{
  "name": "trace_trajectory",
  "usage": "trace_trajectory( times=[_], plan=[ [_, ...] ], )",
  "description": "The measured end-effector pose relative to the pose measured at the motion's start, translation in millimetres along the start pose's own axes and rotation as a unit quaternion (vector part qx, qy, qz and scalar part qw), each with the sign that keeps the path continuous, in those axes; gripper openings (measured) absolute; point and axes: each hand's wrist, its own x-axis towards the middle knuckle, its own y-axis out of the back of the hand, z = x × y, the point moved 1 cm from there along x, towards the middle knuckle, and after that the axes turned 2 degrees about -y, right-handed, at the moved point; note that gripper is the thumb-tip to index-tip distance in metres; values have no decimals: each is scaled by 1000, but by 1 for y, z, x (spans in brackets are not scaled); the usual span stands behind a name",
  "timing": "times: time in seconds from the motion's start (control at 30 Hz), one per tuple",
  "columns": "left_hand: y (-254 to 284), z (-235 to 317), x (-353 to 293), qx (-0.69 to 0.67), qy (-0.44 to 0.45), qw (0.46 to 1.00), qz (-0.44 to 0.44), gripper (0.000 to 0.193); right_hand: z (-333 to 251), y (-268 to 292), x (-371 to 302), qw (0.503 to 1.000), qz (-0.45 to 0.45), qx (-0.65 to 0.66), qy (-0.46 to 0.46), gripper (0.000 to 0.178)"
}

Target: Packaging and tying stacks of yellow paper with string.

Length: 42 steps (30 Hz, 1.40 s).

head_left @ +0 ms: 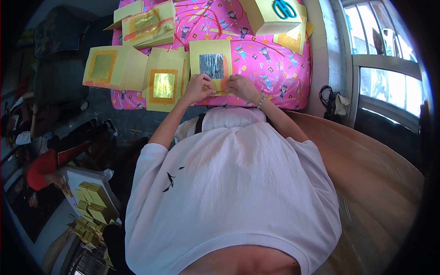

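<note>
A yellow paper sheet (210,47) with a silver foil square (211,66) in its middle lies before me on the pink table. My left hand (200,88) has its fingers curled in a pinch at the sheet's near left edge. Across from it, my right hand (243,88), a beaded bracelet on its wrist, is closed at the near right edge. The near border looks slightly raised between the two hands. Just left lies another yellow sheet (155,62), bearing a gold foil square (164,85) framed in orange.
Further left are a gold-squared sheet (101,66) and a yellow paper stack (149,23). Teal-handled scissors (284,9) rest on a thick yellow stack (266,20) at the far right. Another person in red (40,172) sits by a small table with folded yellow paper (95,201).
</note>
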Motion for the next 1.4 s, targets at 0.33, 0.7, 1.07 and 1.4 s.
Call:
trace_trajectory(
  times=[0.33, 0.7, 1.07, 1.4],
  plan=[
    [-1, -3, 1, -20, 23, 1000, -1, 20, -1, 1, 0, 998, -25, -62, 13, 16],
    [0, 9, -12, -19, 22, 999, 13, 25, 0, -13, 2, 985, 16, -148, 86, 19],
    [32, 14, 0, 66, 55, 996, -8, 25, 4, 22, 21, 998, -48, -20, 39, 19],
    [58, -3, 32, -61, 145, 987, -12, 39, 24, 38, 74, 998, -64, 22, -17, 26]
  ],
)
